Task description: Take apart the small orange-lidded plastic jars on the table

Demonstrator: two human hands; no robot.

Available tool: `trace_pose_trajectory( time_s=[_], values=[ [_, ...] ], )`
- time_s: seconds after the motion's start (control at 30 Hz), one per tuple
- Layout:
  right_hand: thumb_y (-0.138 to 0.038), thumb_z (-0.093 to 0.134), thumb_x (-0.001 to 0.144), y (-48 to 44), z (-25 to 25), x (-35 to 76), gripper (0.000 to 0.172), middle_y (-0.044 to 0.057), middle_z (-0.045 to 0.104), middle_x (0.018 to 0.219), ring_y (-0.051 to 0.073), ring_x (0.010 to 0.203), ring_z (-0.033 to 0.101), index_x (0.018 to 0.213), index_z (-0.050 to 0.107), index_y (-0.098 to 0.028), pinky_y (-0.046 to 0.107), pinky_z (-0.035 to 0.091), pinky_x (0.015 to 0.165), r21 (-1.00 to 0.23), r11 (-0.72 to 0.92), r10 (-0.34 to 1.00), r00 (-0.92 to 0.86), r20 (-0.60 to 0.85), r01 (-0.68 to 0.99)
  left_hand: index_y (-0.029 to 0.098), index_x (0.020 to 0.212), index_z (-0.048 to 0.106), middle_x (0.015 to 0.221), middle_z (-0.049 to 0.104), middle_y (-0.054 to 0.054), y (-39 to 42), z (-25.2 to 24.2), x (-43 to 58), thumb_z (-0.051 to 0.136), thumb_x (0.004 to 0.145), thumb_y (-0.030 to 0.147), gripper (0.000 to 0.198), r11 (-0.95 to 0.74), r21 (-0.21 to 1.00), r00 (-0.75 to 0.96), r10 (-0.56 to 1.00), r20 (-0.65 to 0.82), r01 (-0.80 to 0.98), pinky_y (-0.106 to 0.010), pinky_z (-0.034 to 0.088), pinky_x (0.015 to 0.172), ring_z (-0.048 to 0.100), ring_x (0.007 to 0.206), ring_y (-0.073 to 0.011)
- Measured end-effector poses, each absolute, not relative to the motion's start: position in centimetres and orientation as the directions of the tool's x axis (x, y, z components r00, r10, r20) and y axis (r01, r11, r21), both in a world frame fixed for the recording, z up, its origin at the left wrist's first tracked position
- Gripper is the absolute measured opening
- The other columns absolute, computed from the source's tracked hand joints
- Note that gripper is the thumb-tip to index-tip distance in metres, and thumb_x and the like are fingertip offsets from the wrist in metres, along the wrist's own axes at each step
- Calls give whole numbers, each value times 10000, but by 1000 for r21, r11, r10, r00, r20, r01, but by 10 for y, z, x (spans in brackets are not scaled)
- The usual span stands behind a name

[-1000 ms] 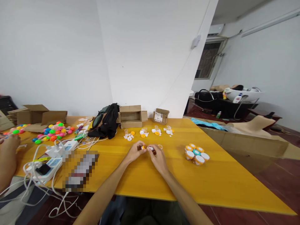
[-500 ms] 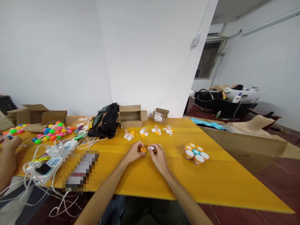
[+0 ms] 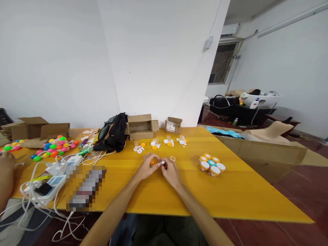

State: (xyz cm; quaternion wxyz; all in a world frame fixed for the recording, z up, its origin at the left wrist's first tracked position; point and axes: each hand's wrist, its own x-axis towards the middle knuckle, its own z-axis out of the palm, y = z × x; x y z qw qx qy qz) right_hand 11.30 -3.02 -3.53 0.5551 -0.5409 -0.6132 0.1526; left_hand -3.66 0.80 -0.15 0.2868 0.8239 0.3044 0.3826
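Observation:
My left hand [image 3: 147, 167] is closed round a small orange cap [image 3: 153, 162]. Close beside it, my right hand [image 3: 171, 172] pinches a small white disc with dark holes [image 3: 163, 162]. The fingertips of both hands nearly meet at this disc; whether the left ones touch it I cannot tell. Just behind my right hand stands a small clear cup [image 3: 172, 159]. Farther back lie groups of white discs [image 3: 139, 150], orange rings [image 3: 154, 147] and clear cups [image 3: 135, 143].
On the right stands a cluster of clear jars with white-and-orange lids [image 3: 215, 171]. Cardboard boxes [image 3: 139, 127] and a black bag [image 3: 115, 136] line the back. At left are colourful balls [image 3: 55, 147], a power strip [image 3: 57, 177], a blurred-out phone-like object [image 3: 85, 188] and another person's hand [image 3: 7, 164].
My hands have come closer together, with the left fingers now reaching towards the white disc. The whole view has shifted slightly, and the clear cup shows more fully.

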Motion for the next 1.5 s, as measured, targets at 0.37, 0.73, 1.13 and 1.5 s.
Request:
trace_pose_trajectory(
  time_s=[0.37, 0.73, 1.13, 1.5],
  values=[
    [-262, 522, 762, -29, -34, 112, 83, 26, 669, 712, 195, 650, 607, 745, 600, -239, 308, 499, 642, -845, 387, 865, 171, 471, 370, 195, 772, 677, 749, 665, -9, 11, -4, -30, 606, 848, 359, 194, -556, 810, 425, 788, 445, 184, -266, 461, 700, 572, 703, -152],
    [-468, 479, 888, -32, -30, 114, 306, 4, 630, 639, 180, 583, 560, 751, 616, -230, 289, 448, 595, -837, 391, 888, 81, 452, 382, 169, 750, 662, 671, 646, 3, 18, -6, -28, 782, 669, 501, 363, -282, 957, 405, 869, 284, -65, -235, 462, 586, 568, 615, -122],
    [-549, 364, 941, -32, -35, 113, 410, -10, 585, 587, 181, 553, 540, 707, 519, -249, 291, 425, 565, -840, 379, 888, 104, 448, 387, 171, 867, 723, 773, 717, -35, 16, -4, -30, 832, 622, 506, 430, -215, 974, 457, 860, 225, -75, -271, 488, 654, 623, 697, -155],
    [-631, 312, 932, -33, -31, 115, 506, -15, 532, 570, 173, 544, 502, 648, 477, -246, 288, 387, 553, -854, 357, 908, 73, 412, 378, 168, 883, 763, 870, 739, -63, 16, -3, -31, 842, 603, 526, 461, -214, 971, 467, 851, 240, -109, -266, 477, 648, 620, 719, -150]
  ],
)
